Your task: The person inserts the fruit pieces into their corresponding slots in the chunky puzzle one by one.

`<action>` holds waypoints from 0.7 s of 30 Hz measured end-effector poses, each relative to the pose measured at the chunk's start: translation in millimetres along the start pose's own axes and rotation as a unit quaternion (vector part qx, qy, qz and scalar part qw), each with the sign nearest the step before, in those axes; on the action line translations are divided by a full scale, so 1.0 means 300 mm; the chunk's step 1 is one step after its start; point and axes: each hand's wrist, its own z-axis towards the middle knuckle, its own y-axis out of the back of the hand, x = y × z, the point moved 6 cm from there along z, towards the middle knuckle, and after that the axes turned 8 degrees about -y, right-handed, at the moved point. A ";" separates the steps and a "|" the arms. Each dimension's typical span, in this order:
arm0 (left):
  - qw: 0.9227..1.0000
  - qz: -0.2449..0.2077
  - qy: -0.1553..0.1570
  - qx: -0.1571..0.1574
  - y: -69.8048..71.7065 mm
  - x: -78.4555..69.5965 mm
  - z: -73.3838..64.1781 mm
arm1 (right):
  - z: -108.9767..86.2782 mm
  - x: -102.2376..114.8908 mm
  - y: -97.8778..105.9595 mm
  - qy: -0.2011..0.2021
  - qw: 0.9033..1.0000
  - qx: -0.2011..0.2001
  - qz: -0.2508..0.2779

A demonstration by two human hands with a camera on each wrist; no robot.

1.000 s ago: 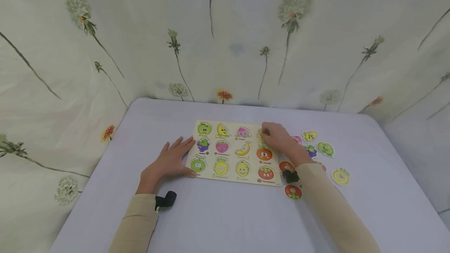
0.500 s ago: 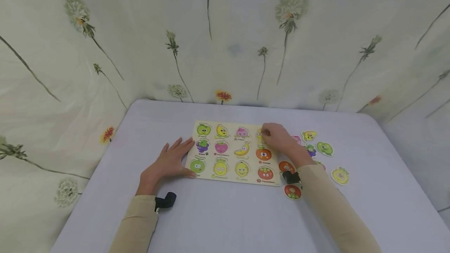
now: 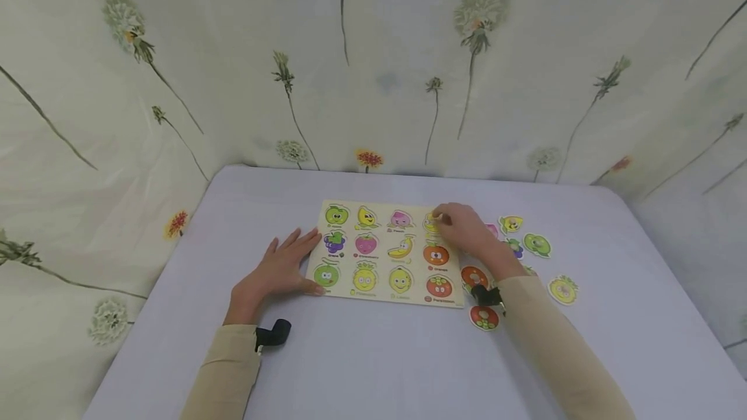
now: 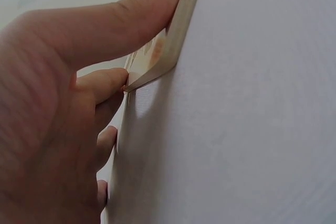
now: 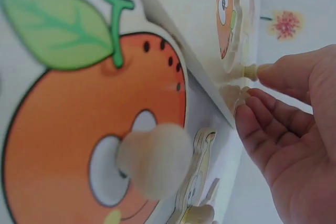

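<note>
A pale wooden puzzle board (image 3: 379, 297) printed with several fruit faces lies on the table. My left hand (image 3: 279, 269) rests at its left side, fingers spread against the edge, thumb over the front left corner; the left wrist view shows the thumb (image 4: 121, 24) on the board's rim. At the upper right corner, my right hand (image 3: 465, 227) pinches a yellow fruit puzzle piece (image 3: 430, 222) by its small knob. In the right wrist view the thumb meets that knob (image 5: 250, 72), with curled fingers below; the piece itself is mostly hidden by the hand.
Loose knobbed fruit pieces lie right of the board: an orange piece (image 3: 474, 277), a persimmon piece (image 3: 484, 318), a pineapple piece (image 3: 563, 290), a green piece (image 3: 537, 245), a yellow piece (image 3: 511, 224) and grapes (image 3: 516, 248). A flowered curtain (image 3: 373, 83) hangs behind the table.
The right hand's fingers have shifted very slightly at the yellow piece, showing a little more of it. The left hand stays put; the head view drifts slightly.
</note>
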 end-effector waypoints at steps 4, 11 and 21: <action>1.000 -0.006 -0.002 -0.003 0.007 -0.004 -0.007 | -0.009 -0.005 0.005 0.004 1.000 -0.006 0.004; 1.000 -0.009 -0.004 -0.004 0.011 -0.013 -0.010 | -0.033 -0.008 0.025 0.004 1.000 -0.014 0.004; 1.000 -0.006 -0.004 -0.003 0.007 -0.010 -0.005 | -0.044 -0.046 0.042 0.012 1.000 -0.017 -0.008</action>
